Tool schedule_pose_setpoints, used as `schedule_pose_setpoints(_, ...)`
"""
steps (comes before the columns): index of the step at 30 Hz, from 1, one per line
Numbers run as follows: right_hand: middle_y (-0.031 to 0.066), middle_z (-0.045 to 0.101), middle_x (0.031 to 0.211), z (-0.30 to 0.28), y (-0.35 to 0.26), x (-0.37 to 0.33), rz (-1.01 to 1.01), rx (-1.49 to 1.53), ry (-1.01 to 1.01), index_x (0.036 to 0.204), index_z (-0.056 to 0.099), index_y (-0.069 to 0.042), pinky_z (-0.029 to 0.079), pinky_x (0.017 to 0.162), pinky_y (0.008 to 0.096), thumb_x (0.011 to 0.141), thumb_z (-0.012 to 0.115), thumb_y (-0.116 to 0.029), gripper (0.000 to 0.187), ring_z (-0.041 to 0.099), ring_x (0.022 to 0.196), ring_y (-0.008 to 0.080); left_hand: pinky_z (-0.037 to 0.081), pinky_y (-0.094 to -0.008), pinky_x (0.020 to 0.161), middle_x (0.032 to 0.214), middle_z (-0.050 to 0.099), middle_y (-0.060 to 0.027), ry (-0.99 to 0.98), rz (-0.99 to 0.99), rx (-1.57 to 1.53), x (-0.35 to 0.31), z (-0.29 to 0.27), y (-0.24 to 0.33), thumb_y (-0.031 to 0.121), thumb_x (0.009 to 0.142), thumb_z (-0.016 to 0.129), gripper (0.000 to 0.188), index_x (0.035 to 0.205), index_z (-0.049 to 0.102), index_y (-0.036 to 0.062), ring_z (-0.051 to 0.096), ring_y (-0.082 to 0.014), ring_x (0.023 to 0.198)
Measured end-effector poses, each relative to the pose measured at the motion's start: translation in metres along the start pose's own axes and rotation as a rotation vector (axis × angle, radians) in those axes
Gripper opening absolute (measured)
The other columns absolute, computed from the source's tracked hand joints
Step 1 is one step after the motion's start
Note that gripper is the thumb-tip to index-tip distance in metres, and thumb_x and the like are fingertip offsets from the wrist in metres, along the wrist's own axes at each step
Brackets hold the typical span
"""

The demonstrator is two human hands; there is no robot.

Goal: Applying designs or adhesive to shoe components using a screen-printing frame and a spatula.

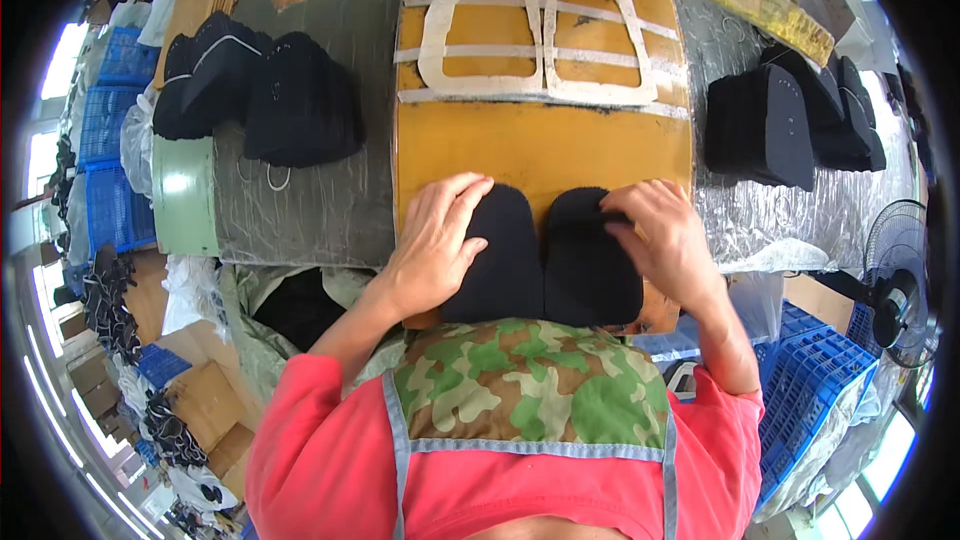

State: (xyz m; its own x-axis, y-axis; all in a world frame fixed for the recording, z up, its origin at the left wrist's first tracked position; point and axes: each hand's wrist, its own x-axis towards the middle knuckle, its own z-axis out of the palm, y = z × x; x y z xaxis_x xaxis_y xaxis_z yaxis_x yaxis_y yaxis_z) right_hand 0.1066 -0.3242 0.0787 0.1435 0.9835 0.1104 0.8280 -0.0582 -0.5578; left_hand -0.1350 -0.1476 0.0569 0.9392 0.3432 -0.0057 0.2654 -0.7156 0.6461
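ahead of your hands the yellow board lies bare up to the two white templates. out beyond your left hand a stack of black pieces blocks the way; another black stack sits beyond your right hand.

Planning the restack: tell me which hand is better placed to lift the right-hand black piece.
Probably the right hand: its fingers already curl over the right black piece's top edge. The left hand lies flat across the left black piece.

Brown cardboard boxes at lower left
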Motion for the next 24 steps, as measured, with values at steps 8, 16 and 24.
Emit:
schedule_pose_setpoints(8, 0.025, 0.065, 0.099, -0.007, 0.146, 0.144, 0.147, -0.035, 0.338, 0.105, 0.063, 0.001, 0.048, 0.079, 0.0482, 0.088, 0.064, -0.014, 0.023, 0.06, 0.093, 0.0445, 0.031, -0.0553, 0.106, 0.131, 0.045, -0.0153, 0.141, 0.104, 0.149, 0.003, 0.007, 0.007, 0.001, 0.074, 0.069, 0.045, 0.116, 0.054, 0.0078, 0.044, -0.0399, 0.124)
schedule_pose_setpoints(16, 0.0249, 0.056, 0.13, 0.044, 0.139, 0.181, 0.044, -0.272, 0.382, 0.131, 0.053, -0.002, 0.033, 0.107, 0.0508, 0.091, 0.063, -0.028, 0.049, 0.048, 0.125, 0.042, 0.04, -0.0416, 0.084, 0.104, 0.056, -0.0074, 0.223, 0.19, 0.044, -0.013, 0.017, -0.007, -0.004, 0.073, 0.064, 0.044, 0.113, 0.062, 0.0138, 0.055, -0.0271, 0.093)
schedule_pose_setpoints(24, 0.0234, 0.047, 0.14, 0.055, 0.138, 0.163, -0.003, -0.368, 0.34, 0.143, 0.04, -0.001, 0.025, 0.113, 0.0504, 0.095, 0.057, -0.04, 0.064, 0.04, 0.134, 0.0362, 0.044, -0.0351, 0.088, 0.099, 0.061, -0.0102, 0.285, 0.009, -0.429, 0.003, -0.01, -0.008, -0.003, 0.087, 0.059, 0.024, 0.109, 0.064, 0.0058, 0.06, -0.0263, 0.092)
